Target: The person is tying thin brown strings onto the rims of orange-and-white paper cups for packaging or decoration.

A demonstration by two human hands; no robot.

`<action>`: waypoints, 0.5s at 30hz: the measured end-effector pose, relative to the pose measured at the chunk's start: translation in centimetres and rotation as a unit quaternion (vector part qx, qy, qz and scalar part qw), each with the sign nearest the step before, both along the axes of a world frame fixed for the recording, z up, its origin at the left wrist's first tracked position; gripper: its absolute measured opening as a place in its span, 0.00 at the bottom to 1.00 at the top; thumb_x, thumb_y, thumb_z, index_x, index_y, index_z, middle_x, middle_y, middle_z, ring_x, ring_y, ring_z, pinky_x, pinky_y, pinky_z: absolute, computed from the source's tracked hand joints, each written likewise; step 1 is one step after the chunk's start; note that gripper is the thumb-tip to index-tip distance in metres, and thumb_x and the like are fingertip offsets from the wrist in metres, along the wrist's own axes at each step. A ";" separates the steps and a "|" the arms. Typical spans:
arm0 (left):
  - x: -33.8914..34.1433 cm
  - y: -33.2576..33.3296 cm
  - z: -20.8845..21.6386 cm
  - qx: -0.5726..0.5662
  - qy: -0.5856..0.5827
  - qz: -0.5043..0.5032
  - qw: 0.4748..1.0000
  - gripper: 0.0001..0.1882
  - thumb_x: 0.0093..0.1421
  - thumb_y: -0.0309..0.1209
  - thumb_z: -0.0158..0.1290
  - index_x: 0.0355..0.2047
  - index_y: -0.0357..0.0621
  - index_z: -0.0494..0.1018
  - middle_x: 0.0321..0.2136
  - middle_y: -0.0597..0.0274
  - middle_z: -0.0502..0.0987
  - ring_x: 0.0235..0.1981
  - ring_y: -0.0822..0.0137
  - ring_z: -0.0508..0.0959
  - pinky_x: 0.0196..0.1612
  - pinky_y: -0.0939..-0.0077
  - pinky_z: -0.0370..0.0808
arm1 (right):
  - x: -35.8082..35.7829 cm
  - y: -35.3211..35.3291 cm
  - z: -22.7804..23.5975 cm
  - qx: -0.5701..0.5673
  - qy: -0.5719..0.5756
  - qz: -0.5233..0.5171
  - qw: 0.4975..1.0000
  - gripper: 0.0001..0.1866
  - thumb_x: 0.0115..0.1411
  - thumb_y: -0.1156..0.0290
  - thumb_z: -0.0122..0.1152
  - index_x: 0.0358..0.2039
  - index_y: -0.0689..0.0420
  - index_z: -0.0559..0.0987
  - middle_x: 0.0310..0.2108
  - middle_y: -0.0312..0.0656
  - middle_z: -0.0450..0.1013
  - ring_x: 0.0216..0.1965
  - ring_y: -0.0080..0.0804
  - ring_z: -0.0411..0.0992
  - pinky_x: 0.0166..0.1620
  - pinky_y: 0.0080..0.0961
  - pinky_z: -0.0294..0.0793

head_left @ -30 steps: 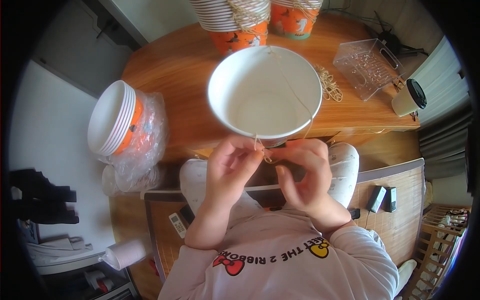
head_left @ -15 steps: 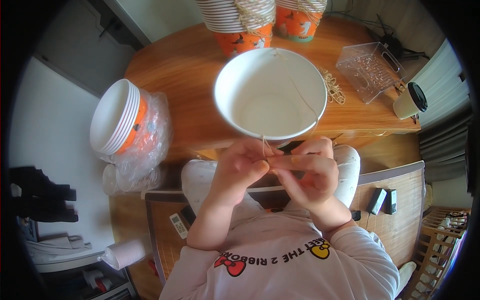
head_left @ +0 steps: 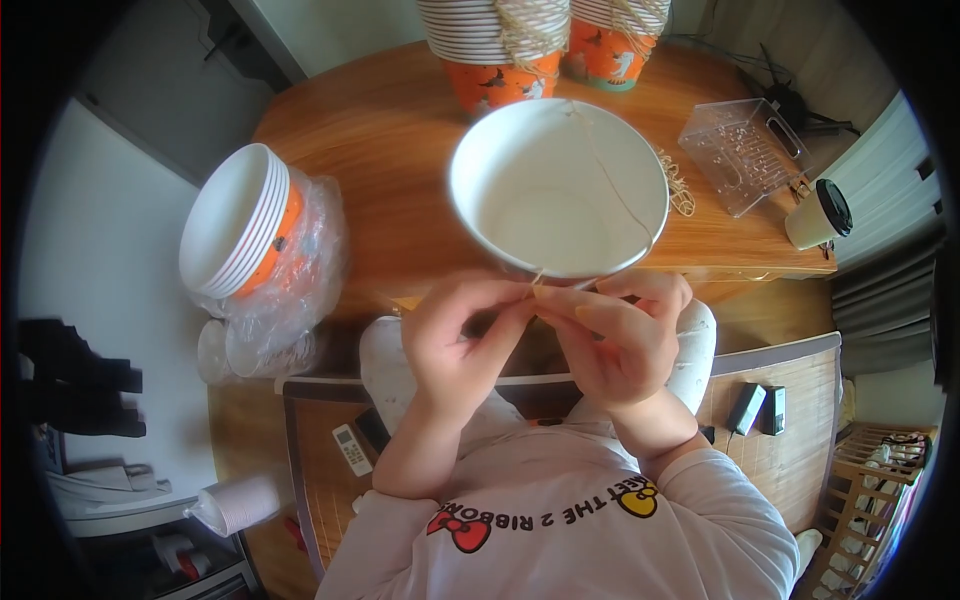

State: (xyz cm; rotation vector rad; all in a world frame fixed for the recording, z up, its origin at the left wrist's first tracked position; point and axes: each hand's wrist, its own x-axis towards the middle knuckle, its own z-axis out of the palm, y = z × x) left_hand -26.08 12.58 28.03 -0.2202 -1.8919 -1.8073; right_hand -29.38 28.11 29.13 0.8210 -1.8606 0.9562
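Observation:
A large paper bucket [head_left: 520, 220] with a white inside stands at the table's front edge, its mouth facing me. Thin tan twine [head_left: 618, 188] runs from the far rim down across its right inner side. At the near rim, a short bit of twine [head_left: 539, 279] shows between my fingertips. My left hand [head_left: 450, 335] pinches there with thumb and forefinger, just below the rim. My right hand [head_left: 625, 335] meets it from the other side, fingertips pressed together at the same spot. The fingers hide most of the twine there.
Stacked orange-printed buckets [head_left: 505, 80] with twine stand behind. More buckets [head_left: 235, 225], partly in plastic wrap, lean at the left. On the table's right are loose twine [head_left: 677, 185], a see-through plastic box [head_left: 742, 150] holding small bits, and a lidded cup [head_left: 818, 217].
Both hands have risen closer to the bucket's near rim, and less twine shows between rim and fingers. My left fingers have straightened. The whole view has shifted slightly.

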 end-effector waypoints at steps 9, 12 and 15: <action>-0.6 -0.8 1.3 -0.232 0.174 0.134 0.948 0.12 0.44 0.16 0.63 0.30 0.42 0.79 0.26 0.61 0.80 0.29 0.62 0.79 0.31 0.73 0.74 | -0.8 -1.3 0.8 -0.015 0.026 0.011 0.999 0.18 0.46 0.68 0.75 0.38 0.47 0.79 0.37 0.19 0.81 0.34 0.20 0.67 0.43 0.23 0.53; -0.4 -0.8 1.3 -0.183 0.136 0.114 0.967 0.11 0.44 0.16 0.63 0.29 0.41 0.78 0.26 0.62 0.80 0.29 0.62 0.79 0.31 0.74 0.74 | 0.2 -1.0 1.5 0.015 -0.039 -0.012 0.999 0.16 0.45 0.68 0.75 0.36 0.47 0.82 0.36 0.18 0.81 0.35 0.20 0.67 0.43 0.23 0.53; -0.5 -0.8 1.0 -0.141 0.107 0.102 0.979 0.10 0.44 0.17 0.63 0.29 0.41 0.78 0.25 0.61 0.80 0.28 0.63 0.78 0.31 0.74 0.73 | -0.1 -0.4 0.3 0.010 -0.021 0.006 1.000 0.15 0.44 0.68 0.76 0.35 0.47 0.83 0.36 0.19 0.80 0.37 0.20 0.66 0.44 0.24 0.53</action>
